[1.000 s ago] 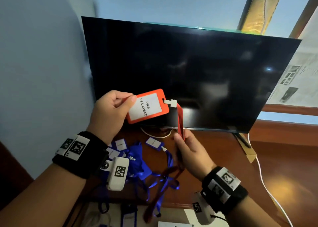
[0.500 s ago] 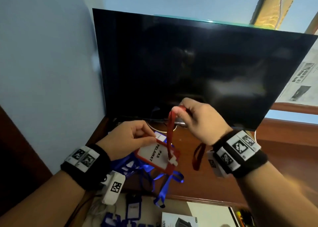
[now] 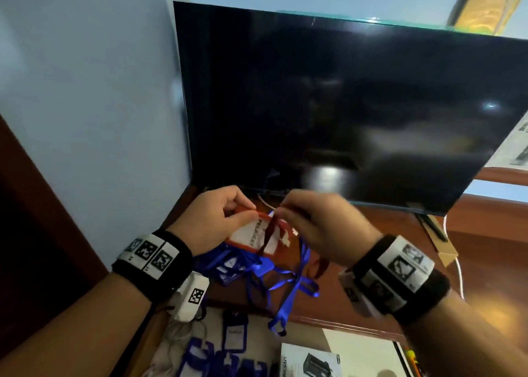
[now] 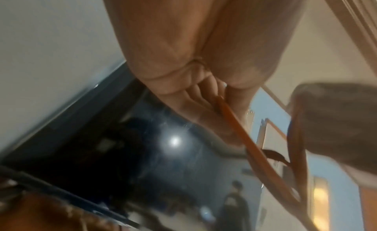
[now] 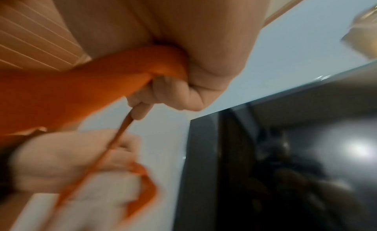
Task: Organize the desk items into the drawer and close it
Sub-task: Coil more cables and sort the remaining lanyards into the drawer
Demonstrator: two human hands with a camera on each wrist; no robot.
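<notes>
A red badge holder (image 3: 251, 235) with a white card is held above the desk in the head view. My left hand (image 3: 225, 214) pinches its upper left edge between thumb and fingers. My right hand (image 3: 311, 222) grips the red lanyard strap (image 3: 267, 234), which crosses the front of the card. In the right wrist view the strap (image 5: 130, 70) runs through my curled right fingers down toward the left hand (image 5: 67, 158). The left wrist view shows the holder's red edge (image 4: 240, 129) pinched by my left fingers. Blue lanyards with badges (image 3: 274, 279) lie heaped on the desk under the hands.
A large dark monitor (image 3: 343, 105) stands at the back of the wooden desk (image 3: 471, 276). The open drawer (image 3: 360, 351) below holds blue badge holders (image 3: 234, 334), a white box (image 3: 308, 361) and cables. A white cable (image 3: 458, 265) runs along the right.
The badge holder came down from in front of the monitor to just above the desk. My right hand lifted the strap and brought it over the card toward the left hand.
</notes>
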